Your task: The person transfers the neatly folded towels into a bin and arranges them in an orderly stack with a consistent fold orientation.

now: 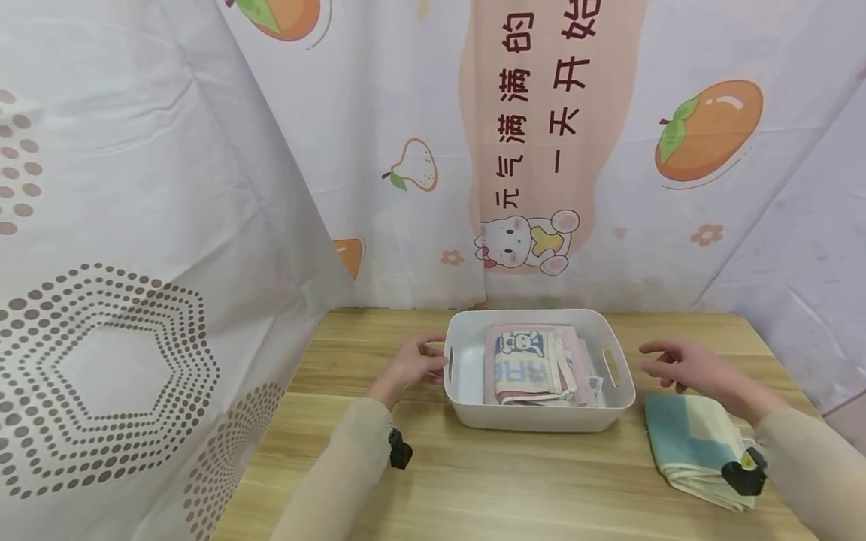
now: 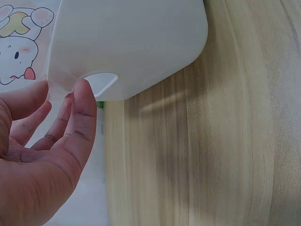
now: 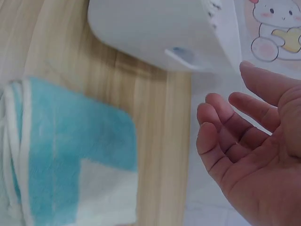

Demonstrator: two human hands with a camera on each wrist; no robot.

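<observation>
A white plastic bin (image 1: pixel 541 421) stands upright on the table with a folded pink towel (image 1: pixel 522 368) inside, showing a blue rabbit pattern. At the bin's left end is my left hand (image 1: pixel 414 364), its fingertips at the outer wall beside the handle hole (image 2: pixel 101 84); whether they press on it I cannot tell. My right hand (image 1: pixel 690 368) hovers apart from the bin's right end, fingers loosely bent and holding nothing. Below it lies a folded teal and cream towel (image 1: pixel 690 432), partly covered by the right forearm in the head view.
The wood-grain table (image 1: pixel 514 481) extends in front of the bin. A printed curtain (image 1: pixel 406 98) hangs behind the table's back edge, close to the bin. Another dotted white curtain (image 1: pixel 122 338) hangs along the left side. Small black devices (image 1: pixel 401 451) are worn at both wrists.
</observation>
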